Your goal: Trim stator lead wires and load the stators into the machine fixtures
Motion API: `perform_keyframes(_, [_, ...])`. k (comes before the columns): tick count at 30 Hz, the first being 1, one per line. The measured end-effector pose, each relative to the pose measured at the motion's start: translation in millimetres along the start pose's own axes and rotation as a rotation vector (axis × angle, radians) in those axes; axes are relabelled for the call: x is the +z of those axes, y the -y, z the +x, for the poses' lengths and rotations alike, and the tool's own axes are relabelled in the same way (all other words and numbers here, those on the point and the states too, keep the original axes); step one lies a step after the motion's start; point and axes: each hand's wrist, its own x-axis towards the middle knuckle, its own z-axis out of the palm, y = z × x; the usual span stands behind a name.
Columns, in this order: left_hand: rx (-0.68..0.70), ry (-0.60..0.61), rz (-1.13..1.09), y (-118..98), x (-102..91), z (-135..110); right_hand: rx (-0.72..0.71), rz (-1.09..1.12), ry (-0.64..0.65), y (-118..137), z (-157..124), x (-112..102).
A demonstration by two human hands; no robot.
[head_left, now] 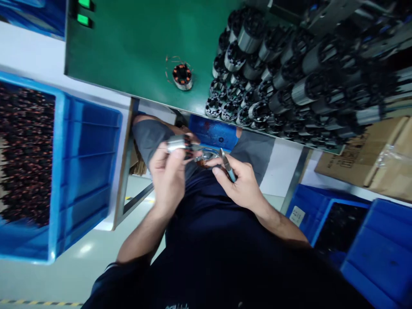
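Note:
My left hand (pixel 169 176) is closed around a motor stator (pixel 177 145), a short silvery cylinder with a dark end, held above my lap. In my right hand (pixel 241 180) lies a small pair of cutters (pixel 227 165) with metal jaws and a light blue handle; its tip points away from me. The jaws are apart from the stator. Between and beyond both hands, low over my lap, is a clear round bowl (pixel 210 153) with copper-coloured bits in it. Another stator (pixel 183 77), with copper windings and loose wire ends, stands on the green bench top (pixel 135 47).
Many stators (pixel 267 81) are stacked at the bench's right side. A blue crate (pixel 86 150) of wound parts stands at left, and blue bins (pixel 380 249) at right. Cardboard boxes (pixel 360 150) lie beyond those bins. A blue tray (pixel 212 131) is under the bench edge.

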Motion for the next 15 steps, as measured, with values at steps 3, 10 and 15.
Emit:
perform_keyframes(3, [0.008,-0.217,0.006,-13.9,-46.8,23.0,0.048,-0.024,-0.017,-15.4,2.4,-10.0])
perform_keyframes(10, [0.231,-0.810,0.735,-78.3,-235.8,87.8,0.205,-0.205,-0.035,-64.7,-26.9,-32.1])
perform_keyframes(15, [0.031,-0.977,1.060,-110.5,-348.7,126.6,0.314,-0.282,0.035,-114.4,-25.7,-15.9])
